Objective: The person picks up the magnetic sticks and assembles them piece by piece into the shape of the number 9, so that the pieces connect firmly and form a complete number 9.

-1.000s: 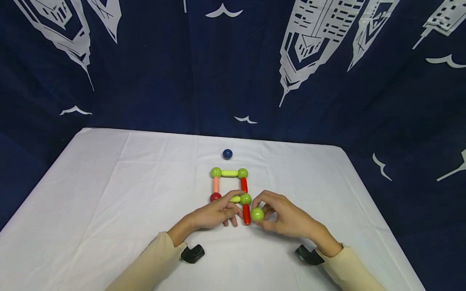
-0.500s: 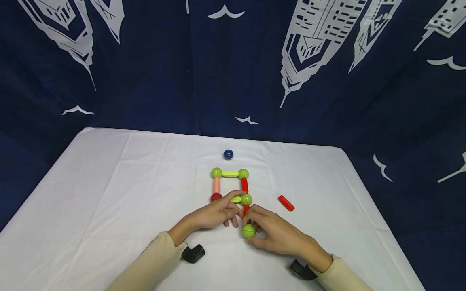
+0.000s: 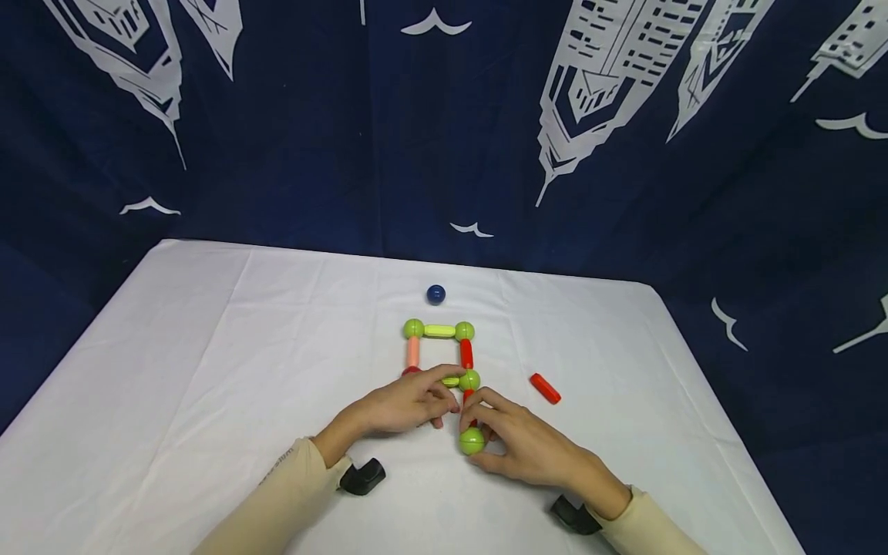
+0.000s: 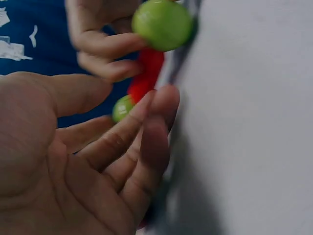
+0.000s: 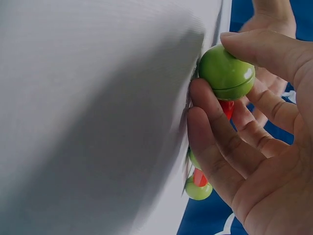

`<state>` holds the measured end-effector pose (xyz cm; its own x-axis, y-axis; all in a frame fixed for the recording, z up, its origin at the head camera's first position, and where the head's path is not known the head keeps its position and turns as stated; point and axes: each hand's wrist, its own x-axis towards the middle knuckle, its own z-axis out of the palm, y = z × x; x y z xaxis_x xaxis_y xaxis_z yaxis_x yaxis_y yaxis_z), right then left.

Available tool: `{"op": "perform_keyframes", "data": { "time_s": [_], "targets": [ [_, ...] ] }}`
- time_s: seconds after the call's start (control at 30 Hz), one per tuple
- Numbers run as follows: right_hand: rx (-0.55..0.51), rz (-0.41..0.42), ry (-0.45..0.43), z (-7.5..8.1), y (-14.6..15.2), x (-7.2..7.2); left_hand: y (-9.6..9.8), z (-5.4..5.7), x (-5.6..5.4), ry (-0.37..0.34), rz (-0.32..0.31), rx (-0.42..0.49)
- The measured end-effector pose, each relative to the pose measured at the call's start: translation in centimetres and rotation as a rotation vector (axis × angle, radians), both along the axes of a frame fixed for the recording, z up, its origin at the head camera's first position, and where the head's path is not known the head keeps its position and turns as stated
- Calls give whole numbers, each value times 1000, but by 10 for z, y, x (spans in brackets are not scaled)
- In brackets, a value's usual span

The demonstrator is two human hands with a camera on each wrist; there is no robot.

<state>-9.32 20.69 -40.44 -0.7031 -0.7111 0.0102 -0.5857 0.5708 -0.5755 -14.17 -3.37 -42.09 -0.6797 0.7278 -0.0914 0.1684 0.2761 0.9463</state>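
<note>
A frame of balls and rods lies on the white cloth: two green balls joined by a yellow rod at the back, a pink rod on the left, a red rod on the right. My right hand pinches a green ball between thumb and fingers, at the near end of another red rod. My left hand reaches its index finger to the corner green ball, its other fingers loosely bent. It partly hides a dark red ball and the front yellow rod.
A loose red rod lies to the right of the frame. Behind the frame sits a dark blue ball. The table ends at a navy cloth with white printed buildings and birds.
My right hand has brought the green ball nearer and left, from beside the red rod to its near end. The loose red rod has come into view. My left hand has drawn back slightly.
</note>
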Motion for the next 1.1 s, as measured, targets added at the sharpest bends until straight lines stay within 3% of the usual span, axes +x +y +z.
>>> {"op": "perform_keyframes", "data": {
  "time_s": [0.13, 0.23, 0.47, 0.83, 0.93, 1.1],
  "targets": [
    [11, -8, -6, -1, -1, 0, -12, 11, -5, 114, 66, -34],
    [18, -11, -9, 0, -2, 0, -22, 13, -11, 178, 138, -36],
    [11, 6, 2, 1, -2, 1, -41, 1, -24, 180, 277, -63],
    [-51, 17, 22, 10, 13, -7, -47, -9, -29, 215, 203, -137],
    [-97, -25, 82, 14, 26, -17, -46, -9, -30, 222, 192, -145],
    [-149, -173, 136, 12, 53, -35, -46, -10, -31, 205, 182, -147]
  ]
}}
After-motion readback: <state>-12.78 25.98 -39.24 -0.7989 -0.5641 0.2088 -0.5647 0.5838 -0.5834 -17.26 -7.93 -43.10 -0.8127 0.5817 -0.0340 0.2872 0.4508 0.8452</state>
